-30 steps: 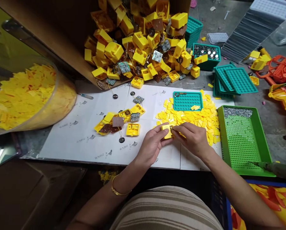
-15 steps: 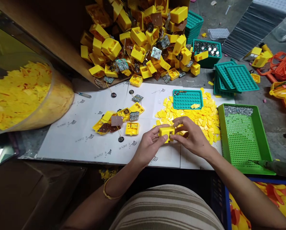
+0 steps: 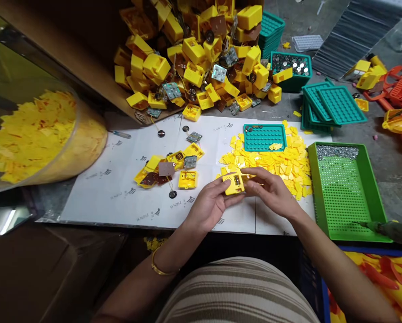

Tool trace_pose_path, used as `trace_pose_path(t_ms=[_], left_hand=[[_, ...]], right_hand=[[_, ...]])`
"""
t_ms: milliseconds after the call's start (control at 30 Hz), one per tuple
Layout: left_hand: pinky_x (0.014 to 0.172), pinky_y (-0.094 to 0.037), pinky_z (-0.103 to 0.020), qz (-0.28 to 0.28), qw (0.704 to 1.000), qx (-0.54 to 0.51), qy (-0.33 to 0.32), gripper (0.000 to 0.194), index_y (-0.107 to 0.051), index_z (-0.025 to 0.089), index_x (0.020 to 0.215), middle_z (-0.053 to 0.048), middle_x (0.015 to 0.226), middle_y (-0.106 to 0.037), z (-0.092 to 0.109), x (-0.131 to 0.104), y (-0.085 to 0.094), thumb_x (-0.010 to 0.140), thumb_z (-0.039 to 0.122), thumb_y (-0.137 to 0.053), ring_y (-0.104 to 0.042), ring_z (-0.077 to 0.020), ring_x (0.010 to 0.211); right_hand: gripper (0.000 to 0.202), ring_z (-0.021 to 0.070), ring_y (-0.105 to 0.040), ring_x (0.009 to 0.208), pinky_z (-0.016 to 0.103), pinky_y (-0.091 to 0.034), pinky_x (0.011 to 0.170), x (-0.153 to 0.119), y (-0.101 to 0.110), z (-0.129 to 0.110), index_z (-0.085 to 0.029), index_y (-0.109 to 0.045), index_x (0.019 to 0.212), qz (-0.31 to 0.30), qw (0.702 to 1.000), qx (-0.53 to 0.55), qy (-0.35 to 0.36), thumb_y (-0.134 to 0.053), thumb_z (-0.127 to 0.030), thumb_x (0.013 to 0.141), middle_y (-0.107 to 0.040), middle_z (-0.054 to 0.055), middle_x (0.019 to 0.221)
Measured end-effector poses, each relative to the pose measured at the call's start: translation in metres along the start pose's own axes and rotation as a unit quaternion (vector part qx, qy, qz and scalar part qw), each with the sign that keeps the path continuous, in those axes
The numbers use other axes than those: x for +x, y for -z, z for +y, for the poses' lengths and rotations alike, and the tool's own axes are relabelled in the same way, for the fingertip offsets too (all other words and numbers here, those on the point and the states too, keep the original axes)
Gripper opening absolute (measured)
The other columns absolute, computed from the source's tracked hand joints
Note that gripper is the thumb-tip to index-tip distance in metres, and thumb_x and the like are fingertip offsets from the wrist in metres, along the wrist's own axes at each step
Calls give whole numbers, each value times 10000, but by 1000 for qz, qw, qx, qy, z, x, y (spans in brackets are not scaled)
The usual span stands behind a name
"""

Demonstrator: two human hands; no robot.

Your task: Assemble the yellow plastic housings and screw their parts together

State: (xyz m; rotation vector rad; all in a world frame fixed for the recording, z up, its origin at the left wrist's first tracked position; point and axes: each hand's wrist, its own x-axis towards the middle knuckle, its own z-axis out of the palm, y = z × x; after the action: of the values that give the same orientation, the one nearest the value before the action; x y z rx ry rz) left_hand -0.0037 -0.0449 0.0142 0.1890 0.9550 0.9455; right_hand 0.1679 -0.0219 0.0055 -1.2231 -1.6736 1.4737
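My left hand (image 3: 209, 202) is closed on a small yellow case (image 3: 233, 184), whose side with a dark slot faces up. Close against the case's right side is my right hand (image 3: 271, 190), its fingers bent together; a bit of yellow shows at its fingertips, too small to make out. Just behind the hands, loose yellow covers (image 3: 288, 168) are heaped around a teal tray (image 3: 264, 139) that has a few dark round cells in one corner. Left of my hands, an open yellow case (image 3: 187, 180) sits near several brown and grey circuit boards (image 3: 166, 169).
A big pile of yellow cases (image 3: 194, 49) spills from a cardboard box at the back. On the left is a clear tub (image 3: 93, 143) of yellow pieces. To the right stand a green basket (image 3: 372, 188) with screws, a screwdriver tool (image 3: 392, 232) and stacked teal trays (image 3: 342, 106).
The yellow case has been tilted in my left hand, so its slotted side now shows. My right fingers have moved slightly off its front. The whole view has shifted a little.
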Motion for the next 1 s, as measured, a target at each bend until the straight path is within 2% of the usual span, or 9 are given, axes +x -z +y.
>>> trace_pose_path(t_ms=[133, 200, 333, 467, 533, 633, 733, 867, 1000], left_hand=[[956, -491, -423, -14, 999, -31, -10, 249, -634, 127, 1071, -116, 1148, -667, -4, -1, -4, 830, 146, -579, -636, -245, 1059], [938, -489, -400, -16, 1000, -15, -17, 271, -618, 142, 1087, -106, 1134, -670, -7, -2, -6, 818, 155, -600, -641, -235, 1037], [866, -484, -323, 16, 998, 53, -41, 343, -601, 160, 1106, -71, 1033, -690, -9, -8, -5, 771, 184, -669, -641, -189, 947], [791, -466, -254, 25, 994, 99, -33, 393, -631, 147, 1096, -55, 953, -702, -6, -13, 2, 715, 182, -719, -630, -147, 845], [755, -471, -239, 38, 995, 87, -18, 433, -631, 158, 1136, -56, 985, -703, -4, -14, 5, 712, 172, -719, -630, -135, 825], [769, -502, -244, 52, 997, 56, 10, 453, -621, 162, 1156, -73, 1073, -691, -5, -13, 6, 712, 123, -699, -647, -138, 864], [811, -536, -272, 41, 997, 52, 29, 404, -595, 144, 1098, -91, 1093, -681, -8, -12, 4, 709, 83, -687, -669, -164, 913], [777, -566, -290, 33, 996, 71, 33, 416, -502, 151, 1067, -104, 1014, -693, -10, -13, 3, 706, 71, -693, -696, -200, 903], [766, -577, -290, 34, 996, 80, 35, 472, -510, 153, 1146, -88, 983, -689, -9, -13, 3, 715, 91, -691, -700, -198, 891]], right_hand=[[430, 175, -609, 928, 321, -553, 755, -6, -5, 6, -234, -550, 1216, 26, 996, -69, 44, -631, -206, 795, -603, 72, 1129], [431, 168, -600, 894, 310, -554, 729, -8, -9, 6, -231, -534, 1211, 43, 992, -99, 65, -620, -192, 790, -603, 73, 1115], [404, 163, -593, 851, 312, -537, 734, -15, -17, 2, -193, -523, 1193, 65, 975, -182, 110, -572, -158, 794, -619, 60, 1008], [395, 156, -621, 844, 300, -529, 745, -19, -2, 1, -206, -536, 1227, 31, 971, -195, 138, -579, -206, 834, -651, 50, 1005], [302, 156, -640, 816, 288, -524, 718, -15, 13, 4, -210, -602, 1150, 63, 967, -209, 128, -597, -250, 851, -680, 48, 991], [145, 175, -638, 752, 305, -490, 674, -2, 31, 11, -192, -688, 951, 161, 930, -319, 85, -574, -230, 870, -691, 50, 874], [152, 184, -619, 736, 305, -451, 636, 12, 35, 16, -187, -704, 927, 137, 901, -409, 52, -565, -212, 869, -661, 66, 885], [163, 173, -576, 688, 274, -360, 538, 20, 29, 18, -199, -701, 878, 111, 871, -477, 27, -539, -190, 860, -624, 68, 871], [183, 157, -540, 620, 275, -267, 483, 20, 30, 19, -201, -703, 807, 104, 853, -510, 33, -531, -209, 871, -628, 64, 818]])
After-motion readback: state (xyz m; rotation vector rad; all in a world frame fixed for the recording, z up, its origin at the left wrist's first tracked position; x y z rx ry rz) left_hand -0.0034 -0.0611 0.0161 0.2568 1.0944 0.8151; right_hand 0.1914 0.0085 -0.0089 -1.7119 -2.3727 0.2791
